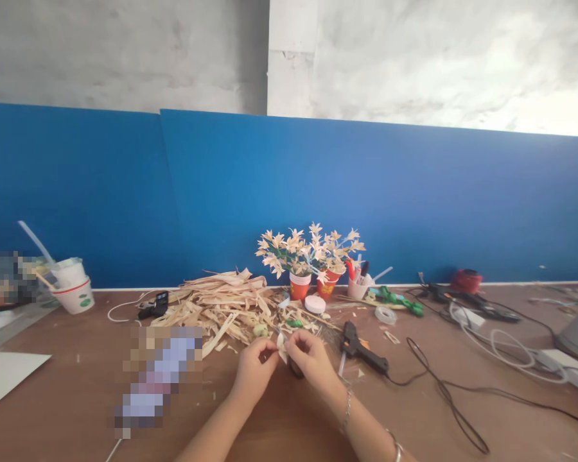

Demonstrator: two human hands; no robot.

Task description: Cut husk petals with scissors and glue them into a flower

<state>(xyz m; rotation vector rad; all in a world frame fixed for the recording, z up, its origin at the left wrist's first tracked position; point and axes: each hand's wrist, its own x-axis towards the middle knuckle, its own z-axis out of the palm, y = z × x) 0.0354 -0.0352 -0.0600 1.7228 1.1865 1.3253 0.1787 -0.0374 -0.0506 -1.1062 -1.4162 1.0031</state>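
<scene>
Between my fingertips is a small pale piece of dried husk (281,346), shaped like a petal. My left hand (256,373) pinches it from the left, thumb and forefinger closed. From the other side my right hand (316,364) grips it, also in a pinch. Under the right fingers a dark rounded object (295,369) shows in part; its kind is hidden. A heap of dry husk strips (221,307) lies just beyond my hands. Behind it, pale husk flowers (296,247) stand in red-and-white paper cups (299,288).
A black glue gun (363,350) lies right of my hands, its cable (443,385) looping rightward. Near it are a tape roll (385,315), a round pale box (315,304) and green tape (397,300). Stacked cups (73,289) stand far left. A blue partition (366,192) closes the back.
</scene>
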